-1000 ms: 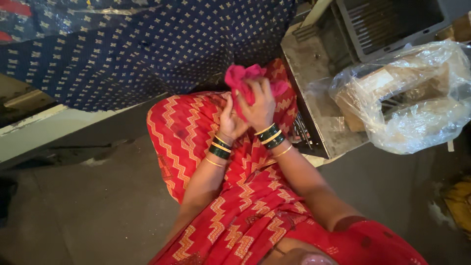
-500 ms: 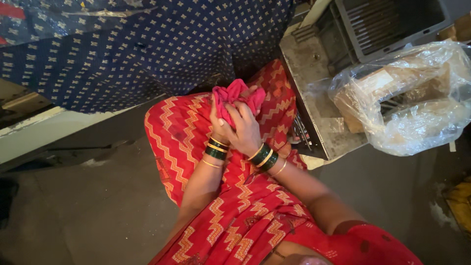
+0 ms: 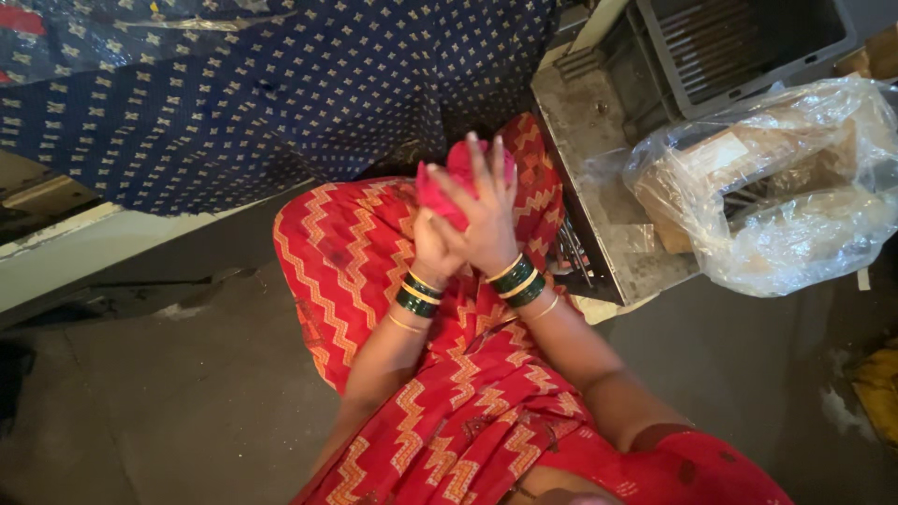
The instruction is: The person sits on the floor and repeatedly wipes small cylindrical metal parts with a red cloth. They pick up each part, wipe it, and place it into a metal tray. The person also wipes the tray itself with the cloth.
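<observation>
Right hand (image 3: pixel 486 220) and left hand (image 3: pixel 432 248) clasp pink cloth (image 3: pixel 447 182) above lap.

A dark blue cloth (image 3: pixel 281 103) with small white diamond marks fills the upper left, draped over something unseen. At the upper right sits a grey metal machine (image 3: pixel 645 112) with a slotted dark tray (image 3: pixel 748 42). Just beside it lies a clear plastic bag (image 3: pixel 776 187) wrapped around brownish parts. The grey floor (image 3: pixel 168 402) spreads below, with a pale ledge (image 3: pixel 112 248) at left.
</observation>
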